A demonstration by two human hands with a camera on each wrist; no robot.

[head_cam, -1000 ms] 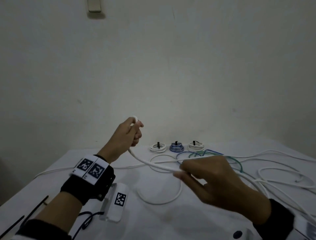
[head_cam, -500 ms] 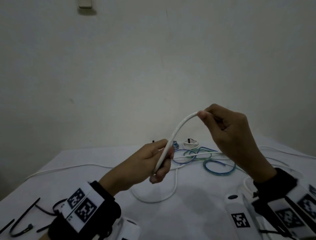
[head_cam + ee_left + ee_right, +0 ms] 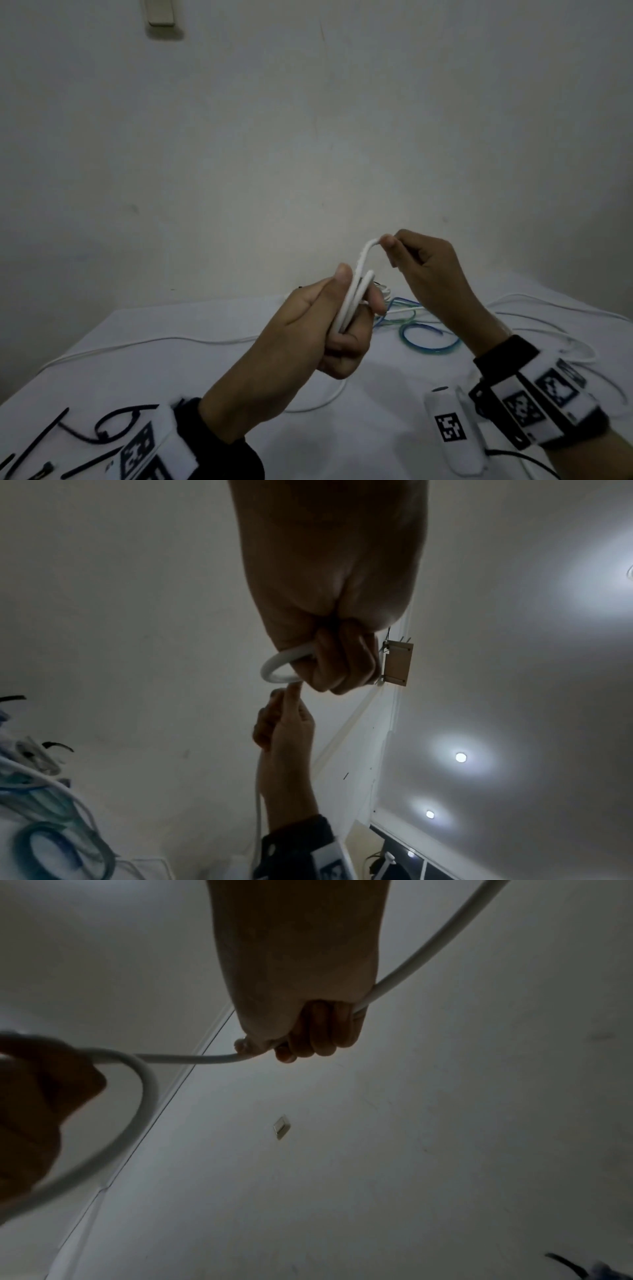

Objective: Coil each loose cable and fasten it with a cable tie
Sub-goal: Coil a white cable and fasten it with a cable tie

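White cable is held up above the bench between both hands, its first loops gathered in the left hand, whose thumb and curled fingers clamp them. Right hand pinches the next stretch just above, fingers curled around it. Blue and green cables lie loose on the bench behind, black cable ties at the near left edge

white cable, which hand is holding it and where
Both. The left hand grips the white cable at its first loop; the right hand pinches the run just beyond.
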